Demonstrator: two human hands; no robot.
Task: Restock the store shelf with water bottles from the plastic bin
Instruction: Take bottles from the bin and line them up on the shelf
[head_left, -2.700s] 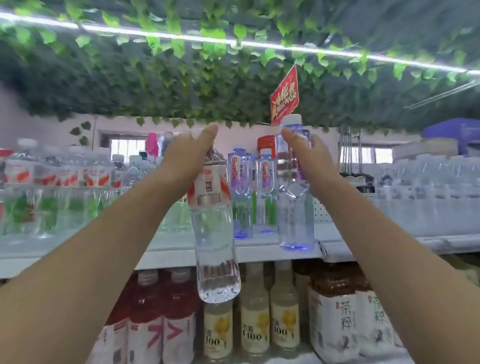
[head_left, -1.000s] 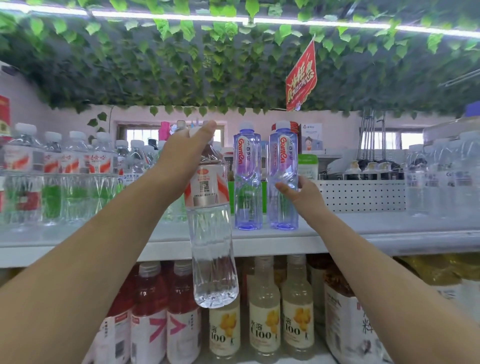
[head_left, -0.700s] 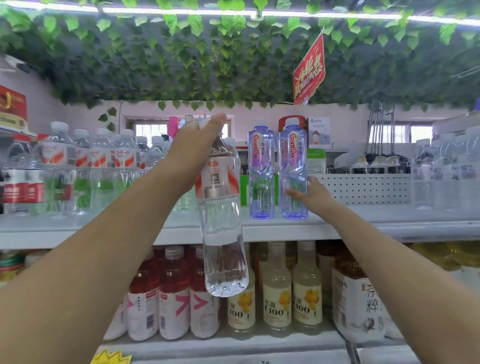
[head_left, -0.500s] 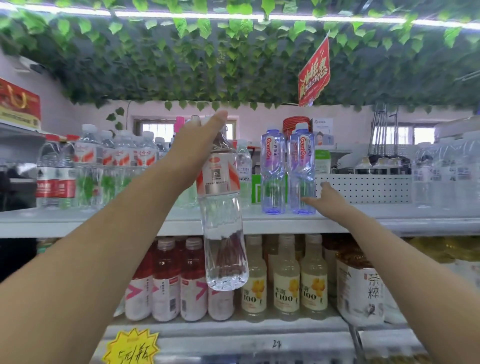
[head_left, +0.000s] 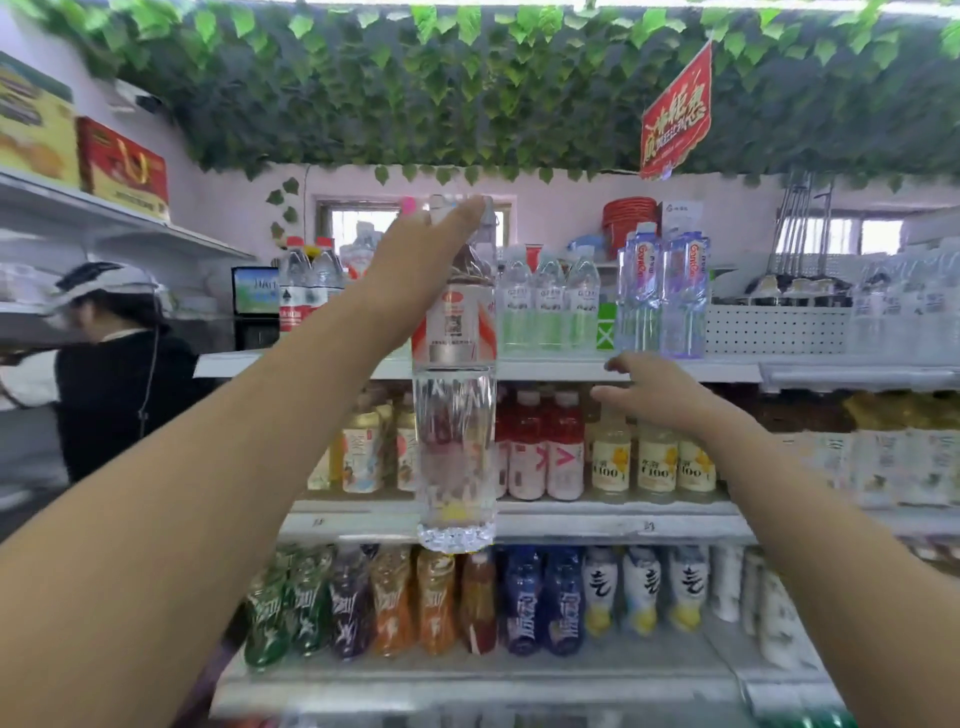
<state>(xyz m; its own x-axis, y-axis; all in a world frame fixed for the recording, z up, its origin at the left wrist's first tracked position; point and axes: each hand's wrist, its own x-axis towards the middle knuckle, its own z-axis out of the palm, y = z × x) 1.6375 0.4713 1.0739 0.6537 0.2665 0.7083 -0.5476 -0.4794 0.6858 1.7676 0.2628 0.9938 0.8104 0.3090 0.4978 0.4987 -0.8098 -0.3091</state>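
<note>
Hanging upright from your left grip (head_left: 415, 270), water bottle (head_left: 454, 431) faces front edge of top shelf (head_left: 550, 370); right grip (head_left: 654, 389) loose, empty.

I see bright, even light; the back windows (head_left: 356, 223) blow out white. Edges bend and smear.

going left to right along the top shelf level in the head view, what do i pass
person in a white cap → red-label bottles → water bottle gripped near its top by the left hand → three small green-label bottles → two purple bottles → white perforated basket
</note>
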